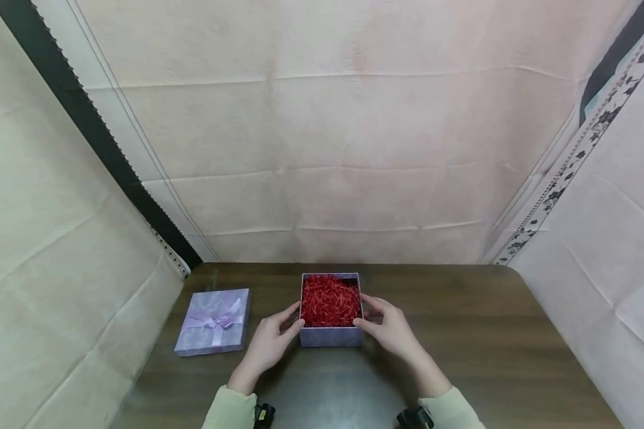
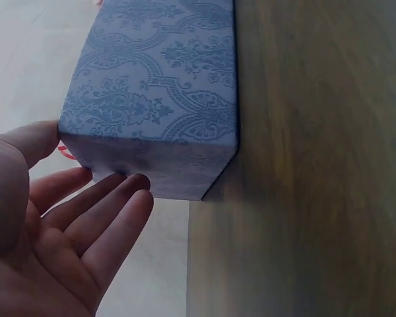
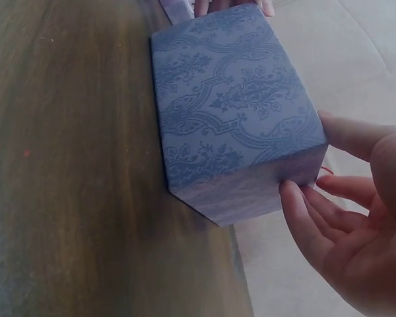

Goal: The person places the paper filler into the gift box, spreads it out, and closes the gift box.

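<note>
A square gift box (image 1: pixel 331 338) with a lavender-blue damask pattern stands on the table without its lid. Red shredded paper (image 1: pixel 330 301) fills it nearly to the rim, with a dark gap at the far right corner. My left hand (image 1: pixel 271 338) touches the box's left side, thumb by the near rim corner and fairly straight fingers along the wall. On the opposite side, my right hand (image 1: pixel 392 328) touches in much the same way. In the right wrist view, fingertips (image 3: pixel 289 191) meet the patterned side wall. The box's matching lid (image 1: pixel 214 322), tied with a lilac ribbon bow, lies left of my left hand.
The dark brown wooden table (image 1: pixel 461 333) has rounded far corners. Pale cloth hangings (image 1: pixel 343 131) enclose it at the back and both sides. A dark strip (image 1: pixel 102 131) runs down the left hanging, and a floral border (image 1: pixel 574 155) down the right.
</note>
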`<state>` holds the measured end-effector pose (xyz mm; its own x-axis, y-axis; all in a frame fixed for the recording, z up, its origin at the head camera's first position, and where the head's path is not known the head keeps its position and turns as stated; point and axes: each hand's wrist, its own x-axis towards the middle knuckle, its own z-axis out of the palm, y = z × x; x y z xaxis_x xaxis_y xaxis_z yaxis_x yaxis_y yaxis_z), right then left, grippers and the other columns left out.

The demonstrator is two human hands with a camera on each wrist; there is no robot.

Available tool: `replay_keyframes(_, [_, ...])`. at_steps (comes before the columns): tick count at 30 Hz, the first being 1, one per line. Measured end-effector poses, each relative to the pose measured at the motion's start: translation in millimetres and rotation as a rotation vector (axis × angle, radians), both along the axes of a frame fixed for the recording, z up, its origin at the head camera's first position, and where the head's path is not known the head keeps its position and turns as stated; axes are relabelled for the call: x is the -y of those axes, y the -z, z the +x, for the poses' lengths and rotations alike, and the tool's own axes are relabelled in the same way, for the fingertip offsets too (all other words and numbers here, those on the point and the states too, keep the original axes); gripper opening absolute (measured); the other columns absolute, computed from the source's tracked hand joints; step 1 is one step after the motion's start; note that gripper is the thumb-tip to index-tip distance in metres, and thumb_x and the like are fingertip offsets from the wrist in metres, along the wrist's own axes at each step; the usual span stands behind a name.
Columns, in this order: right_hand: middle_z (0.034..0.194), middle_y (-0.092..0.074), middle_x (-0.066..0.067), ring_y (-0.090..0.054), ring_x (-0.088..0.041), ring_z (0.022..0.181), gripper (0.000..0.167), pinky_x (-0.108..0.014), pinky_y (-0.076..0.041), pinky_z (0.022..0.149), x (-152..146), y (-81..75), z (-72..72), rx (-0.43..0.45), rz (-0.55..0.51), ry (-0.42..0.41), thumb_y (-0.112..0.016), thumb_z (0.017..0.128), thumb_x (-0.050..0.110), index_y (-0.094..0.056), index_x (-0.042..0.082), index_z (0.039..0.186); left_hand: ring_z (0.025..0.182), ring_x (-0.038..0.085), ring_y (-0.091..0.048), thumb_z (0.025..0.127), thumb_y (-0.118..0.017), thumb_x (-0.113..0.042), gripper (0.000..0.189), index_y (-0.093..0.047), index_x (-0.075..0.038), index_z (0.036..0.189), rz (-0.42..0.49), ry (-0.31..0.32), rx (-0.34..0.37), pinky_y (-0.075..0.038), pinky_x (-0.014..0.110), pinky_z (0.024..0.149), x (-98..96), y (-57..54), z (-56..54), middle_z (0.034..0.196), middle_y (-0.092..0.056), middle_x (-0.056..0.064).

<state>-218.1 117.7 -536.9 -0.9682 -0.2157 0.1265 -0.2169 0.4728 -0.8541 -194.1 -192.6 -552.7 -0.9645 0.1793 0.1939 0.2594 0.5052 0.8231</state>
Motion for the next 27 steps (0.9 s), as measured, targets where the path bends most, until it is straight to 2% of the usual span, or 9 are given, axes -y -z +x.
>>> replay_keyframes(5, [0.147, -0.065, -0.011, -0.073, -0.026, 0.113, 0.064, -0.044, -0.064, 0.089, -3, -0.1, 1.9, 0.008, 0.010, -0.007, -0.085, 0.095, 0.029, -0.062, 0.014, 0.153, 0.124, 0.021, -0.070, 0.107, -0.069, -0.033, 0.053, -0.060, -0.010, 0.154, -0.055, 0.018, -0.014, -0.059, 0.043, 0.102, 2.1, -3.3, 1.2, 0.143, -0.068, 0.006])
replay_keyframes(9, [0.149, -0.062, -0.014, -0.073, -0.028, 0.114, 0.066, -0.046, -0.064, 0.090, -4, -0.1, 2.6, 0.014, 0.018, -0.012, -0.085, 0.096, 0.030, -0.060, 0.012, 0.154, 0.125, 0.021, -0.069, 0.107, -0.069, -0.031, 0.050, -0.061, -0.011, 0.153, -0.034, 0.026, 0.009, -0.059, 0.042, 0.102, 7.4, -5.3, 3.1, 0.145, -0.067, 0.006])
replay_keyframes(12, [0.151, -0.061, -0.015, -0.072, -0.027, 0.116, 0.068, -0.047, -0.063, 0.092, -5, -0.4, 3.0, 0.026, 0.024, -0.019, -0.084, 0.096, 0.031, -0.058, 0.013, 0.156, 0.126, 0.023, -0.069, 0.107, -0.070, -0.027, 0.048, -0.062, -0.011, 0.152, 0.011, 0.009, 0.041, -0.059, 0.041, 0.102, 16.7, -4.7, 7.2, 0.145, -0.066, 0.010])
replay_keyframes(16, [0.153, -0.059, -0.015, -0.071, -0.028, 0.119, 0.072, -0.049, -0.062, 0.095, -5, -2.2, 3.0, 0.043, 0.027, -0.032, -0.085, 0.095, 0.032, -0.056, 0.015, 0.158, 0.124, 0.024, -0.070, 0.105, -0.073, -0.027, 0.046, -0.066, -0.012, 0.148, 0.059, -0.080, 0.065, -0.059, 0.042, 0.101, 38.4, -5.1, 15.1, 0.143, -0.068, 0.013])
replay_keyframes(19, [0.151, -0.061, -0.015, -0.071, -0.029, 0.120, 0.072, -0.052, -0.061, 0.096, -5, -3.2, 2.8, 0.051, 0.027, -0.034, -0.084, 0.095, 0.032, -0.055, 0.016, 0.159, 0.123, 0.026, -0.070, 0.104, -0.074, -0.028, 0.046, -0.067, -0.009, 0.146, 0.080, -0.156, 0.059, -0.059, 0.041, 0.101, 59.1, -6.3, 20.4, 0.141, -0.069, 0.013])
replay_keyframes(24, [0.147, -0.064, -0.014, -0.071, -0.029, 0.119, 0.072, -0.053, -0.061, 0.096, -5, -3.0, 2.4, 0.067, 0.036, -0.021, -0.085, 0.095, 0.033, -0.055, 0.017, 0.159, 0.121, 0.030, -0.071, 0.104, -0.074, -0.018, 0.043, -0.067, -0.002, 0.144, 0.107, -0.251, 0.009, -0.056, 0.019, 0.094, 94.6, -8.9, 30.3, 0.139, -0.070, 0.017])
replay_keyframes(25, [0.147, -0.064, -0.014, -0.071, -0.029, 0.119, 0.072, -0.053, -0.061, 0.096, -5, -3.0, 2.3, 0.070, 0.036, -0.019, -0.085, 0.095, 0.033, -0.055, 0.018, 0.159, 0.119, 0.028, -0.072, 0.104, -0.074, -0.016, 0.042, -0.067, 0.000, 0.143, 0.114, -0.272, -0.007, -0.055, 0.015, 0.092, 101.8, -9.5, 32.3, 0.137, -0.071, 0.018])
replay_keyframes(27, [0.147, -0.064, -0.014, -0.071, -0.029, 0.119, 0.072, -0.053, -0.062, 0.095, -4, -3.0, 2.2, 0.073, 0.037, -0.018, -0.085, 0.095, 0.033, -0.055, 0.018, 0.159, 0.113, 0.017, -0.073, 0.104, -0.073, -0.013, 0.040, -0.068, 0.002, 0.141, 0.113, -0.334, -0.043, -0.052, 0.009, 0.088, 117.3, -9.4, 34.8, 0.133, -0.072, 0.020])
